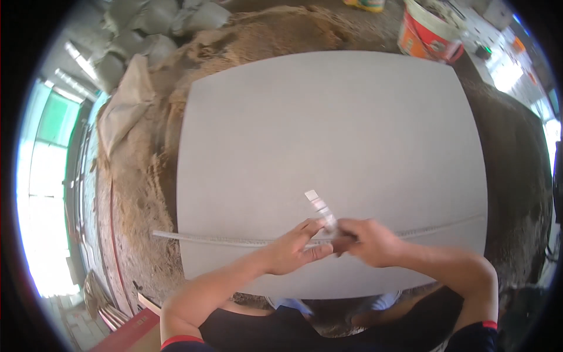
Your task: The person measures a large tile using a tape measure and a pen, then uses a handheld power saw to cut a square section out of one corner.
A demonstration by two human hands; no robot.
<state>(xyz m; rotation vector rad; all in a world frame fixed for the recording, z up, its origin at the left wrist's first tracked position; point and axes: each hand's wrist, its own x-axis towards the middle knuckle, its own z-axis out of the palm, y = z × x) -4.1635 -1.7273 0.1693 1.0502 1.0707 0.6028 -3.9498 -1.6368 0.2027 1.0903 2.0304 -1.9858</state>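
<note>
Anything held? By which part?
A pale banded strip, by its lower end, apparently in the right hand; blur hides whether the left hand grips it too.

Readable text: none | far right, red-and-white bucket [427, 36]: printed label, too blurred to read | far edge, yellow container [366, 4]: print unclear | near left, red box [130, 333]: faint marks, illegible

The place looks like a building site, with heaped sand [272, 36], piled sacks [157, 19], a bucket [425, 34] and a grey slab [328, 129].
</note>
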